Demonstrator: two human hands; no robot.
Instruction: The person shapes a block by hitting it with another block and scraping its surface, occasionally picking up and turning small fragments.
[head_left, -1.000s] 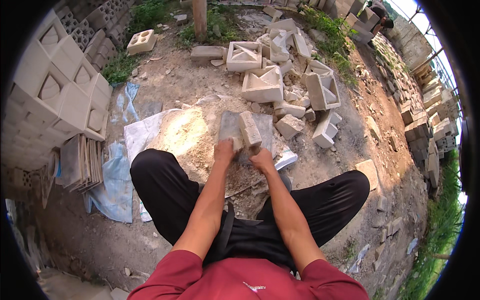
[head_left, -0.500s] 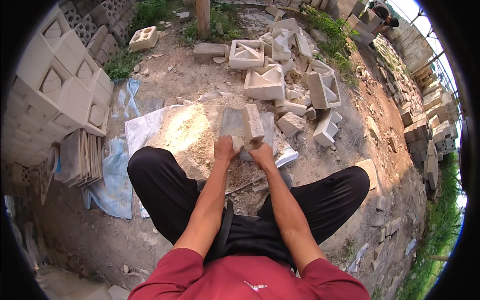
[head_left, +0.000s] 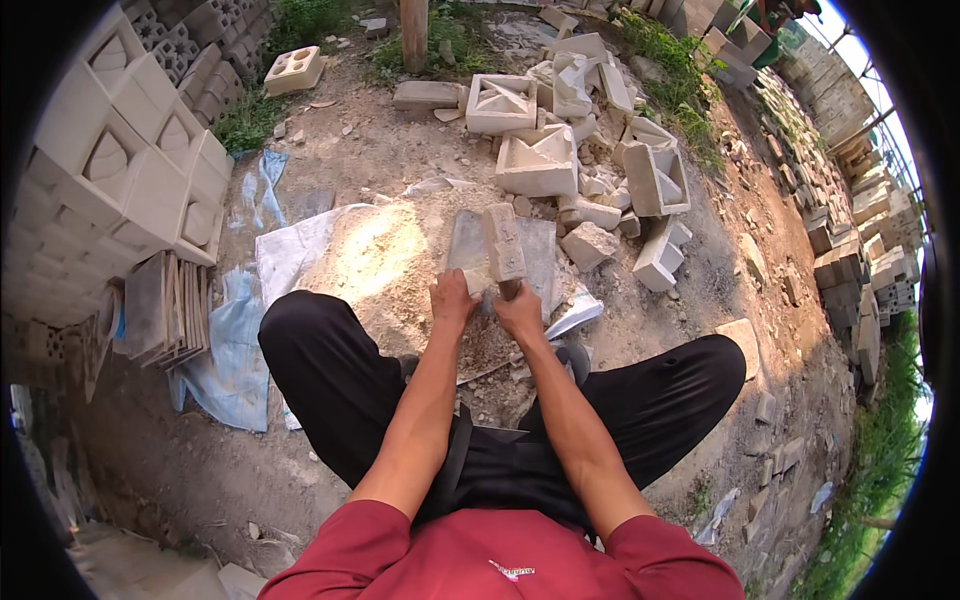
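One grey slab (head_left: 540, 245) lies flat beyond the hands, and over it is the dusty, block-headed hammer (head_left: 504, 245), its head's long axis running away from the person and leaning slightly left at the far end. The right hand (head_left: 518, 312) is closed around the handle, the head just beyond its fingers; the left hand (head_left: 453, 296) has a pale chunk (head_left: 479, 278) just right of its fingers, whose opening cannot be told.
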